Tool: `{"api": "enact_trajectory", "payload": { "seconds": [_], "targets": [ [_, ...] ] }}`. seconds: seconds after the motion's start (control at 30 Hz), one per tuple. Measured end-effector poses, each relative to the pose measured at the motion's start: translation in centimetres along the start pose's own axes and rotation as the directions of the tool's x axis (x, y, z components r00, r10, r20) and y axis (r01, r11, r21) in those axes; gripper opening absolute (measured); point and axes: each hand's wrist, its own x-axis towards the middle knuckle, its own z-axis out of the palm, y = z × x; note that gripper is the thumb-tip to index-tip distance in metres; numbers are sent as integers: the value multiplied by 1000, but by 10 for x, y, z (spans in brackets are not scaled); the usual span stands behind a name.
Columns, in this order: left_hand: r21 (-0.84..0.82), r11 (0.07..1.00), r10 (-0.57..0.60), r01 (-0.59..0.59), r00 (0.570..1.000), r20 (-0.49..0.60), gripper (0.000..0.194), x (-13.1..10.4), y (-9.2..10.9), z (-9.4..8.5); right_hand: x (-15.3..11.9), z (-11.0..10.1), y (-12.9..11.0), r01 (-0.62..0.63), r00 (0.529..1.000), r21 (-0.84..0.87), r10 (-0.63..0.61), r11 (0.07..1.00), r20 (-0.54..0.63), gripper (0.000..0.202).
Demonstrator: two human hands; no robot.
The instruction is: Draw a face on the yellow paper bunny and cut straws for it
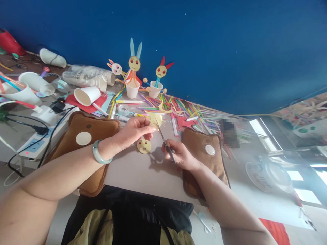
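Note:
My left hand point(139, 132), with a pale bangle at its wrist, pinches a piece of yellow paper point(156, 119). In my right hand point(178, 153) is a pair of scissors point(167, 146) with dark handles, its blades pointing up and left against the paper's right side. Whether the blades are parted I cannot tell. Just below my left fingers a round yellow paper face point(143, 145) lies on the table point(143, 173), its top partly covered by the hand.
Brown cushion-like pads point(84, 153) flank my hands. Behind them stand paper cups point(133, 89) with rabbit-faced figures, among scattered coloured sticks point(176, 105), markers point(174, 125) and red paper point(185, 121). A power strip point(38, 139) with cables sits at left.

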Motion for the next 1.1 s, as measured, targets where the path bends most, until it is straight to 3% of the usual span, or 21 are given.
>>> {"api": "enact_trajectory", "payload": {
  "seconds": [1.1],
  "targets": [
    [22,1000,-2,2,1000,-27,21,0,4,1,0,0,-1,-7,1000,-11,7,1000,-11,55]
  ]
}}
